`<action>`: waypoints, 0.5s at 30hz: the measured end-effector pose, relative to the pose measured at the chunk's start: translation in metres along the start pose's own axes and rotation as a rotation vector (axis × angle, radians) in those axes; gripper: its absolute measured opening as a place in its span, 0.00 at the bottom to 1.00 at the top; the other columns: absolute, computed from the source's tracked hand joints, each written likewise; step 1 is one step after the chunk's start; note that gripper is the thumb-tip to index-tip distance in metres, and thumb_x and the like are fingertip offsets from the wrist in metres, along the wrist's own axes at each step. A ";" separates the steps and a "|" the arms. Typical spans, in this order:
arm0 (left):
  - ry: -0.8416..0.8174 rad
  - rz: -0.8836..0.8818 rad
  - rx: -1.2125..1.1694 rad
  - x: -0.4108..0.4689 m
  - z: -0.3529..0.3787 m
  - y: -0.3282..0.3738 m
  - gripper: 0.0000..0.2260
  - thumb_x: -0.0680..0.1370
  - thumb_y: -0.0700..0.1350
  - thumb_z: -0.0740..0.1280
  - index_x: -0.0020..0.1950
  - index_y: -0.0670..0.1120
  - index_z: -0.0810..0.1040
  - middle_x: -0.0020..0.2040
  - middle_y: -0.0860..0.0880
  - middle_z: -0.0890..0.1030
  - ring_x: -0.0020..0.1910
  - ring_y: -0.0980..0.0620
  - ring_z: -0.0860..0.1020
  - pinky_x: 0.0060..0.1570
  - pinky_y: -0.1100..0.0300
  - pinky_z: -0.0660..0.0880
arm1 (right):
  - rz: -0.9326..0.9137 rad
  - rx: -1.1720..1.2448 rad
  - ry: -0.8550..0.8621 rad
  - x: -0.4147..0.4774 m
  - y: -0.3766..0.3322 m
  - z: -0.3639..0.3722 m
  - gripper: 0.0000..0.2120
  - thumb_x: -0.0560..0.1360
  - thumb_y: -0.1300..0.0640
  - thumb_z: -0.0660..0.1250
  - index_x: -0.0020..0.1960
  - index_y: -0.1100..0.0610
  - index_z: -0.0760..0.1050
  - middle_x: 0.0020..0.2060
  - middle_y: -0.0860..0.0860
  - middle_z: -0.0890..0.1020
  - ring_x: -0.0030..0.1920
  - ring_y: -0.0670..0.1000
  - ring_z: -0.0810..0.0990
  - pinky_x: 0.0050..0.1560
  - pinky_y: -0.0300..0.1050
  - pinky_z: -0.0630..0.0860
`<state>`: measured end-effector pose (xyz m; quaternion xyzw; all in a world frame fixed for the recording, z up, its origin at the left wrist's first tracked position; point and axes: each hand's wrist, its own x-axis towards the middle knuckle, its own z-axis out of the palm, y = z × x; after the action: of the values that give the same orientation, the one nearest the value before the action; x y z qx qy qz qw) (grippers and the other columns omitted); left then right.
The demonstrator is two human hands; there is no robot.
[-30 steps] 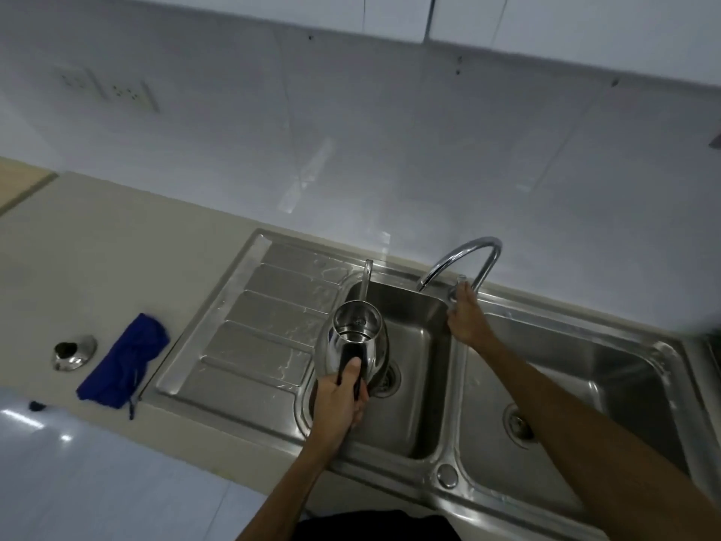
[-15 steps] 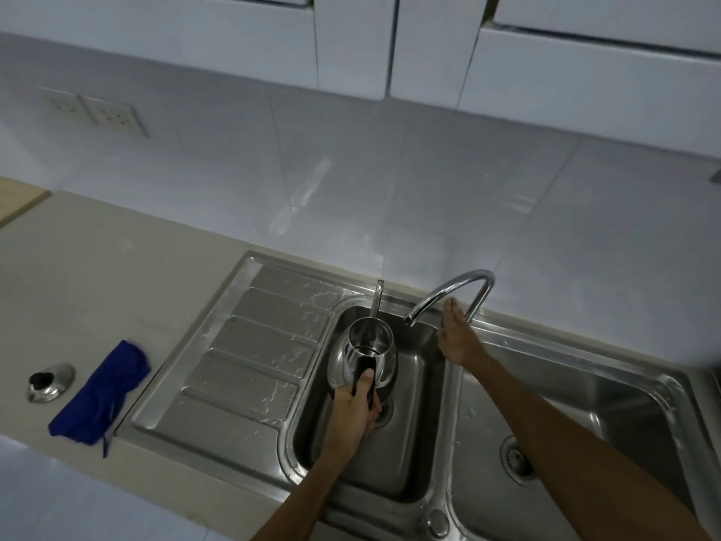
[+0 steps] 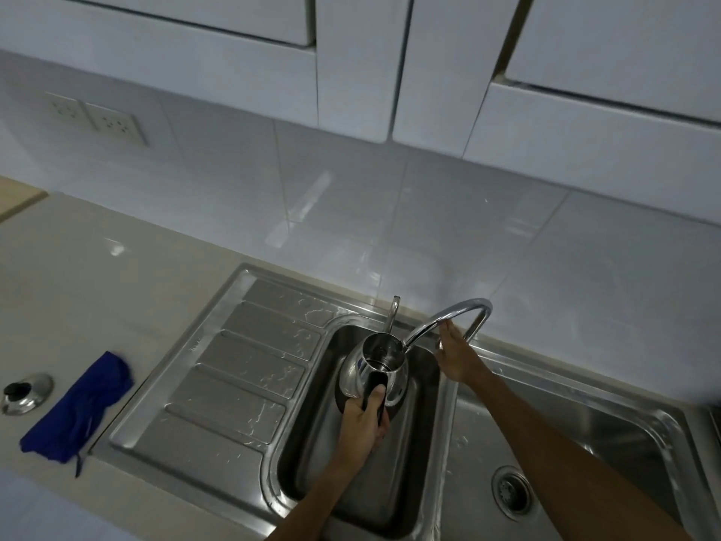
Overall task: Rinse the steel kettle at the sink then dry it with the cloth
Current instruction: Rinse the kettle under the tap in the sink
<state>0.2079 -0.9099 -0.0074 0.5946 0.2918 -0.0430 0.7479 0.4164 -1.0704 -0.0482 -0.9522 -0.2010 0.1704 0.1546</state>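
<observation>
Two hands are seen over the sink: the left hand is clamped on the steel kettle handle, lidless kettle held above the left basin under the faucet spout; the right hand is spread open beside the faucet. The blue cloth is left on the counter, lid beside it

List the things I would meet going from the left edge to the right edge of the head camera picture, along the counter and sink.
Round steel lid with black knob → crumpled blue cloth → ribbed steel draining board → steel kettle held by the left hand → right hand at the curved chrome tap → round drain of the right basin.
</observation>
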 end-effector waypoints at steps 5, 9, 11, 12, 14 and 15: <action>-0.013 0.011 -0.018 0.000 0.006 -0.001 0.18 0.84 0.46 0.61 0.38 0.38 0.73 0.23 0.49 0.67 0.17 0.60 0.65 0.20 0.69 0.62 | -0.032 0.008 0.000 0.003 0.003 0.000 0.34 0.79 0.62 0.60 0.79 0.63 0.47 0.79 0.60 0.52 0.78 0.61 0.53 0.76 0.58 0.60; -0.001 -0.004 -0.037 0.002 0.008 -0.003 0.18 0.84 0.45 0.62 0.36 0.38 0.73 0.23 0.49 0.69 0.17 0.61 0.66 0.20 0.70 0.63 | 0.091 0.329 0.285 -0.022 -0.022 0.000 0.23 0.79 0.64 0.62 0.74 0.61 0.66 0.64 0.52 0.75 0.58 0.60 0.79 0.54 0.45 0.76; 0.008 0.008 -0.004 0.002 0.009 -0.004 0.20 0.84 0.47 0.62 0.35 0.39 0.73 0.23 0.49 0.69 0.17 0.59 0.65 0.20 0.68 0.62 | 0.229 0.504 0.351 -0.039 -0.039 0.015 0.14 0.79 0.61 0.64 0.64 0.61 0.76 0.53 0.54 0.81 0.49 0.61 0.82 0.43 0.41 0.74; 0.014 0.012 0.007 0.003 0.009 -0.005 0.21 0.84 0.48 0.62 0.34 0.39 0.74 0.23 0.49 0.69 0.17 0.58 0.65 0.20 0.67 0.62 | 0.307 0.612 0.283 -0.045 -0.041 0.031 0.12 0.80 0.58 0.64 0.60 0.61 0.78 0.52 0.56 0.83 0.50 0.61 0.82 0.45 0.43 0.76; 0.009 0.023 0.011 0.002 0.009 -0.008 0.21 0.84 0.48 0.62 0.34 0.39 0.74 0.23 0.49 0.70 0.18 0.58 0.66 0.21 0.67 0.62 | 0.546 1.039 0.003 -0.049 -0.031 0.075 0.20 0.78 0.45 0.65 0.60 0.59 0.78 0.53 0.60 0.83 0.52 0.60 0.81 0.52 0.52 0.79; 0.003 0.031 0.012 0.001 0.009 -0.008 0.20 0.84 0.48 0.62 0.35 0.39 0.74 0.23 0.49 0.70 0.18 0.58 0.66 0.21 0.67 0.63 | 0.684 1.239 -0.106 -0.050 -0.025 0.096 0.27 0.75 0.38 0.66 0.61 0.59 0.78 0.52 0.60 0.82 0.50 0.60 0.81 0.50 0.53 0.79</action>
<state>0.2091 -0.9197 -0.0140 0.6038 0.2833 -0.0322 0.7444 0.3279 -1.0491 -0.1114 -0.6891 0.2359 0.3385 0.5957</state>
